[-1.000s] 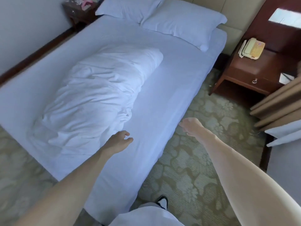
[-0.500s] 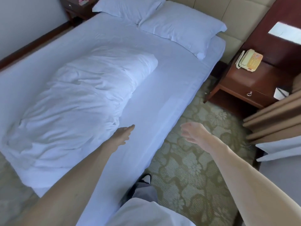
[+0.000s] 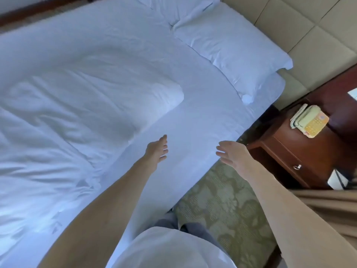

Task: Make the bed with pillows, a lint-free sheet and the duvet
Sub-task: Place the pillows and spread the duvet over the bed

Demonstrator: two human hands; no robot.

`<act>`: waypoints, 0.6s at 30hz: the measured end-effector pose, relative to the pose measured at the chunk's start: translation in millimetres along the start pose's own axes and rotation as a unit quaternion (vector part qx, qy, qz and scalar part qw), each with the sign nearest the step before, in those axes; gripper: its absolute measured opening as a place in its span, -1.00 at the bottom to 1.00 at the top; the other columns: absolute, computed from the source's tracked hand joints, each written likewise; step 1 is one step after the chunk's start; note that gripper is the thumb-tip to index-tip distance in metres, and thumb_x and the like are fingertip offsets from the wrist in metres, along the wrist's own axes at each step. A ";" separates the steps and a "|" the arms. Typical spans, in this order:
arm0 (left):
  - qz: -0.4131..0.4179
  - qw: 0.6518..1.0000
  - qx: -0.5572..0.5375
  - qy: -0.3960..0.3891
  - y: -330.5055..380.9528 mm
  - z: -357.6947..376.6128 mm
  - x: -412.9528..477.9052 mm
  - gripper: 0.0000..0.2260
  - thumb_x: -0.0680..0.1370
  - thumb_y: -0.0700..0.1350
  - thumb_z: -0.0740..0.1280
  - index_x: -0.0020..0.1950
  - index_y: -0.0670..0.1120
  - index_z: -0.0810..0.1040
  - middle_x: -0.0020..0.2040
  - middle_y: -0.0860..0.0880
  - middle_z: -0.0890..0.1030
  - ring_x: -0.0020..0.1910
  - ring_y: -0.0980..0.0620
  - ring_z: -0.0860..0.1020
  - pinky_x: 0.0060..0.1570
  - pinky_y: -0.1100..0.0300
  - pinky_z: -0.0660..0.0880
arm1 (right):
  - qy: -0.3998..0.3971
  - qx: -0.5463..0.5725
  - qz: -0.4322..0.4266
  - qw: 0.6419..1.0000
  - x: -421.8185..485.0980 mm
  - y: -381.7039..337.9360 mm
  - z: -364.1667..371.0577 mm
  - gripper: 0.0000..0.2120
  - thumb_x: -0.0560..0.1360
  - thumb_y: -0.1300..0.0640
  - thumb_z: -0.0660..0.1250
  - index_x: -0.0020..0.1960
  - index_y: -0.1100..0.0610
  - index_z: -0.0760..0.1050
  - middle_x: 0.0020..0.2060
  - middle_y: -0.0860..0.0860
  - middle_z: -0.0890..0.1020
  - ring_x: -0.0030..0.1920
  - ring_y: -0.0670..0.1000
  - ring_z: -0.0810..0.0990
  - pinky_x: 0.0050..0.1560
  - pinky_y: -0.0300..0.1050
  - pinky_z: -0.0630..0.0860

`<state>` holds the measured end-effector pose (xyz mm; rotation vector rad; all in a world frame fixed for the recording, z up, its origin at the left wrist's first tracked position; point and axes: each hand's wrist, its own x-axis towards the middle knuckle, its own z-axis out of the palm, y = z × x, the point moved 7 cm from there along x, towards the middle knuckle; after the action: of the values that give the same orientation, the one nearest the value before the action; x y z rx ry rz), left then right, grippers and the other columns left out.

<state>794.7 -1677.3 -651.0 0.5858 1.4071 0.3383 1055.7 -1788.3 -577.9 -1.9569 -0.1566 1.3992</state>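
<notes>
- Nearest, at the bottom edge, the person's white shirt (image 3: 170, 248) shows above the patterned green carpet (image 3: 222, 200), close against the right side of the bed
- The left hand (image 3: 157, 149) reaches out low over the sheet (image 3: 193, 117), fingers straight and loosely together, holding nothing; whether it touches the cloth I cannot tell
- The right hand (image 3: 232, 154) hangs above the bed's right edge, palm down, fingers straight and slightly spread, gripping nothing; the two hands are apart
- Just left of the left hand lies the duvet (image 3: 77, 113) — a rumpled white heap, bunched on itself, on top of the sheet over the left and middle of the bed
- The sheet lies flat along the bare right strip of the mattress, up to the pillows
- Right of the bed stands a dark wooden nightstand (image 3: 301, 151) with a cream telephone (image 3: 309, 120) on it; a tan curtain (image 3: 328, 206) hangs nearer
- Farthest, the right pillow (image 3: 231, 49) and the left pillow (image 3: 173, 6) lie side by side — touching — at the head, before a padded beige headboard (image 3: 309, 35)
</notes>
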 end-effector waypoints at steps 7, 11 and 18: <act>-0.039 0.968 -0.239 0.067 27.6 24.0 53.9 -0.59 0.60 0.16 0.39 0.25 -0.14 0.59 0.14 -0.02 0.64 0.15 -0.01 0.61 0.25 0.04 0.54 | -0.069 -0.172 -0.027 0.982 90.6 -93.5 19.6 -0.75 0.61 0.25 0.37 0.28 0.18 0.56 0.04 0.10 0.66 0.08 0.09 0.67 0.17 -0.04 0.57; -0.053 0.916 -0.387 0.089 42.5 46.9 90.9 -0.59 0.56 0.09 0.46 0.20 -0.21 0.57 0.08 -0.06 0.63 0.13 -0.01 0.61 0.23 0.06 0.53 | -0.112 -0.216 -0.031 0.969 161.0 -147.1 43.7 -0.73 0.56 0.24 0.42 0.25 0.19 0.55 -0.03 0.10 0.60 0.01 0.07 0.60 0.22 0.00 0.51; -0.067 0.825 -0.534 0.172 80.7 84.9 171.4 -0.35 0.48 0.15 0.51 0.31 -0.30 0.43 0.23 -0.21 0.52 0.16 -0.12 0.57 0.11 0.05 0.58 | -0.214 -0.324 -0.026 0.921 304.3 -201.0 106.7 -0.56 0.57 0.16 0.41 0.42 0.18 0.47 0.08 0.11 0.63 0.11 0.11 0.64 0.24 -0.01 0.53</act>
<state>913.1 -1532.5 -741.0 -0.5275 1.3325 1.0593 1146.0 -1443.5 -709.5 -2.0776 -0.9767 1.8871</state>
